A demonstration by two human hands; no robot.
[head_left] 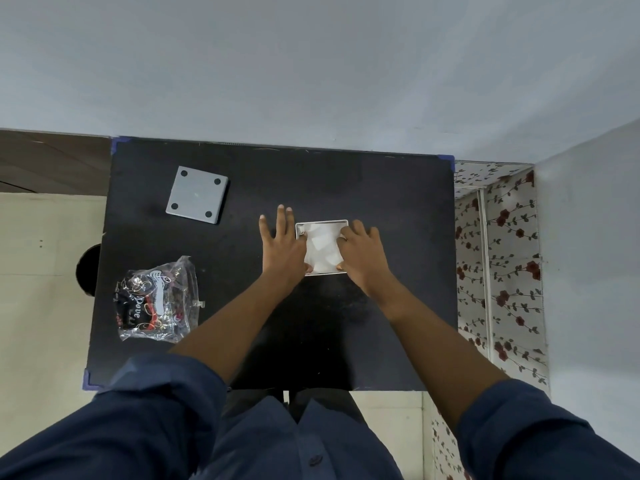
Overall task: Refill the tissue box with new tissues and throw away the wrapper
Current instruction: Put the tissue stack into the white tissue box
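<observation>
A white square tissue box (322, 222) stands open on the black table, with white tissues (322, 249) inside it. My left hand (281, 244) lies flat along the box's left side, fingers spread and thumb over the tissues. My right hand (363, 252) rests on the box's right side with its fingers pressing on the tissues. The grey lid (196, 195) of the box lies upside down at the back left, four dark pads showing. An empty clear wrapper (156, 301) with black and red print lies crumpled near the front left.
The black table (346, 181) stands against a grey wall, with blue tape on its corners. A flowered panel (502, 258) stands to the right. A dark round object (88, 270) sits on the floor beside the left edge.
</observation>
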